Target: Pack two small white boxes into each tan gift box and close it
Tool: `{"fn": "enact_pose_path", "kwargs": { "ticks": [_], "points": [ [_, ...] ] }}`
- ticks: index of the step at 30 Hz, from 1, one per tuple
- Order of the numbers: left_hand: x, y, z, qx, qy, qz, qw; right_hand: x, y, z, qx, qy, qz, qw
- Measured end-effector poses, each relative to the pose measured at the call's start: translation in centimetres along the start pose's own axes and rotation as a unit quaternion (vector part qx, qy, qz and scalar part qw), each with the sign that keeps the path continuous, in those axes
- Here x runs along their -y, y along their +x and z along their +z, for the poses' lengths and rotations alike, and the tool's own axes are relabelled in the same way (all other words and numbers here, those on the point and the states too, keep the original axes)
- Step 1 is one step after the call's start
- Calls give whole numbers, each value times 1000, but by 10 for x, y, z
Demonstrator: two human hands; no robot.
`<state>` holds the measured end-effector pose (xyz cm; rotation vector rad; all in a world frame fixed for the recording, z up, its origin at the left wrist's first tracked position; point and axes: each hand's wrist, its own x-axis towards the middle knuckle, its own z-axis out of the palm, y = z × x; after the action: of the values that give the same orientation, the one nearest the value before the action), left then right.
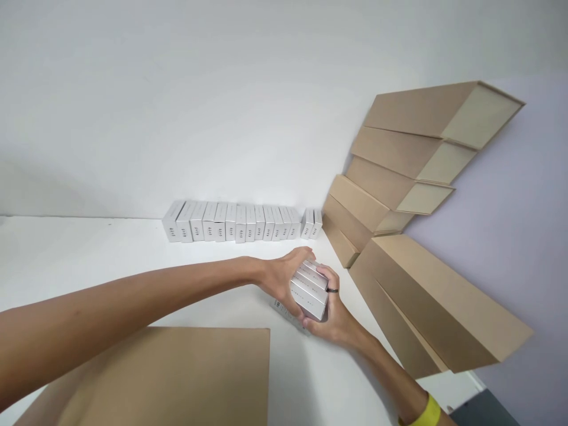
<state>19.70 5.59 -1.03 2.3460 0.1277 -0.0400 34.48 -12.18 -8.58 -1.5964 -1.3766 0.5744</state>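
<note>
Between my two hands, right of the middle, is a stack of several small white boxes (310,289) with fine print on their sides. My left hand (284,278) is wrapped round the stack's left side. Round its right side curl the fingers of my right hand (335,310), which wears a dark ring. More printed white packaging (288,313) shows just under and behind the hands, partly hidden. A long row of similar white boxes (231,222) stands along the wall, and two more boxes (311,223) stand a small gap to its right.
Brown cardboard boxes (417,112) are stacked at the right against the wall, with more long brown boxes (444,296) below them. A large brown cardboard surface (199,373) lies at the front left of the white table (110,248).
</note>
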Motion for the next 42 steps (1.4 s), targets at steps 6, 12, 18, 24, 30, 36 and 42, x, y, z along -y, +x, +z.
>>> {"fn": "enact_pose_path", "kwargs": {
  "ticks": [6, 12, 18, 24, 30, 36, 42],
  "points": [
    [-8, -1, -4, 16, 43, -19, 999, -4, 0, 6, -3, -18, -45, 999],
    [-6, 11, -4, -5, 70, -1, 998, -8, 5, 12, -73, -36, -40, 996],
    [15, -11, -18, -128, 97, 47, 986, -13, 13, 7, -202, -74, 19, 976],
    [68, -108, -58, -442, 181, 43, 877, -19, 43, 10, -396, -124, 116, 902],
    [91, -148, -79, -441, 273, -16, 855, -20, 73, 25, -445, -146, 134, 873],
    [55, -84, -85, -191, 406, 14, 894, -27, 80, 21, -462, -166, 141, 860],
    [35, 32, -76, -63, 491, 74, 866, -31, 73, 12, -437, -173, 124, 874]
  ]
}}
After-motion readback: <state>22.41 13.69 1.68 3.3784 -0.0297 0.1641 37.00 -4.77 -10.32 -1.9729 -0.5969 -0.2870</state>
